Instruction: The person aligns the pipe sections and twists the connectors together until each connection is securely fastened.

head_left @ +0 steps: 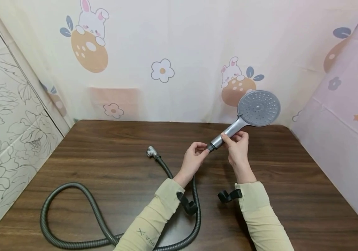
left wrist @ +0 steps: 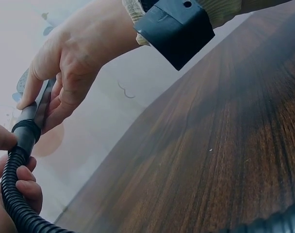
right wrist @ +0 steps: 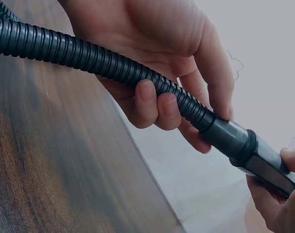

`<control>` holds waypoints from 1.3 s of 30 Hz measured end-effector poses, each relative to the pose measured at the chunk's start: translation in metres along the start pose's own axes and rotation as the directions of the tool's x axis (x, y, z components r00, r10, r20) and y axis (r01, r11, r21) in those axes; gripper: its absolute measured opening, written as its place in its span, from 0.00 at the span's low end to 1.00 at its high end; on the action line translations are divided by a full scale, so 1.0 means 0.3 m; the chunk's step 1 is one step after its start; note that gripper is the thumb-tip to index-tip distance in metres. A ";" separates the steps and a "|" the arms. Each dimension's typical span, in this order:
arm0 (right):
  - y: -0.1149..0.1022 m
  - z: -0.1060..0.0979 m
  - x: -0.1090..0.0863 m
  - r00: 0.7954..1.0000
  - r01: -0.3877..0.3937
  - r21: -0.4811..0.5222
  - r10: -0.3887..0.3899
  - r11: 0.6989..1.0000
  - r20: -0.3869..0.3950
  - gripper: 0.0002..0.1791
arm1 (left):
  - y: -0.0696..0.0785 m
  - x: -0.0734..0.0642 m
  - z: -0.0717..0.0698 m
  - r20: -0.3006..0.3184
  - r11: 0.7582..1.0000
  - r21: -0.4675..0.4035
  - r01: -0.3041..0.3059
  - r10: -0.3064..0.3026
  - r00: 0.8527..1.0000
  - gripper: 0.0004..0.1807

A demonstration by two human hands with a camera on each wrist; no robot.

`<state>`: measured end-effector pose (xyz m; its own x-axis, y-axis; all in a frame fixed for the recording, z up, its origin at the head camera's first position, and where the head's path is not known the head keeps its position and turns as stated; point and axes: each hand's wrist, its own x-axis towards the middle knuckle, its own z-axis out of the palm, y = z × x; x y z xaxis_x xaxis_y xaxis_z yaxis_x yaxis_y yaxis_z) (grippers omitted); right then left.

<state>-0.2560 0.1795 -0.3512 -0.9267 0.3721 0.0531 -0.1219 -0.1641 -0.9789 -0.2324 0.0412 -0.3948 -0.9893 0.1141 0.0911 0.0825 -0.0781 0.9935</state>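
A grey shower head (head_left: 258,108) with a round nozzle face is held up over the table's far right part, tilted with its handle running down to the left. My right hand (head_left: 239,148) grips that handle between thumb and fingers. At the handle's lower end, my left hand (head_left: 193,161) pinches the smooth dark end collar (right wrist: 227,136) of a ribbed shower hose (right wrist: 104,60). Collar and handle meet end to end in the right wrist view. In the left wrist view, the left fingers curl round the hose just below the collar.
The rest of the hose (head_left: 94,209) loops across the brown wooden table (head_left: 103,157) at the left and passes under the left forearm. Its other end carries a silver angled fitting (head_left: 151,152). A patterned curtain (head_left: 163,38) hangs behind the table. Black wrist mounts (head_left: 229,196) sit at both cuffs.
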 end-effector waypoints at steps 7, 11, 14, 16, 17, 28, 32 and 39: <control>-0.001 -0.002 0.002 1.000 -0.004 -0.011 0.004 1.000 -0.002 0.23 | 0.005 -0.002 0.004 -0.012 1.000 0.014 0.016 -0.016 1.000 0.11; 0.000 -0.003 0.005 1.000 -0.003 -0.012 0.003 1.000 -0.006 0.23 | 0.006 -0.002 0.006 -0.022 0.999 0.015 0.030 -0.029 0.999 0.10; 0.001 -0.004 0.004 1.000 -0.002 -0.016 0.002 1.000 -0.007 0.22 | 0.004 -0.004 0.006 -0.022 0.999 0.031 0.028 -0.027 0.999 0.10; 0.001 -0.004 0.004 1.000 -0.001 -0.017 0.001 1.000 -0.006 0.22 | 0.001 -0.004 0.006 -0.020 0.999 0.028 0.023 -0.023 1.000 0.10; 0.001 -0.004 0.003 1.000 0.000 -0.017 0.000 1.000 -0.007 0.22 | 0.000 -0.004 0.005 -0.019 1.000 0.023 0.021 -0.020 1.000 0.10; -0.006 -0.003 0.003 1.000 -0.004 -0.022 0.004 1.000 -0.008 0.23 | 0.002 -0.006 0.002 -0.009 0.998 0.055 -0.019 0.019 1.000 0.10; -0.008 -0.005 0.000 1.000 -0.005 -0.028 0.005 1.000 -0.009 0.22 | 0.005 -0.004 0.001 -0.016 0.997 0.081 -0.015 0.016 1.000 0.11; -0.007 -0.001 0.000 1.000 0.000 -0.015 0.000 1.000 -0.015 0.22 | 0.010 -0.005 0.000 -0.034 0.993 0.119 -0.019 0.023 0.999 0.11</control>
<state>-0.2555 0.1801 -0.3493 -0.9211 0.3861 0.0499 -0.1161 -0.1501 -0.9818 -0.2307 0.0407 -0.3919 -0.9907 0.0786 0.1113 0.1146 0.0379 0.9927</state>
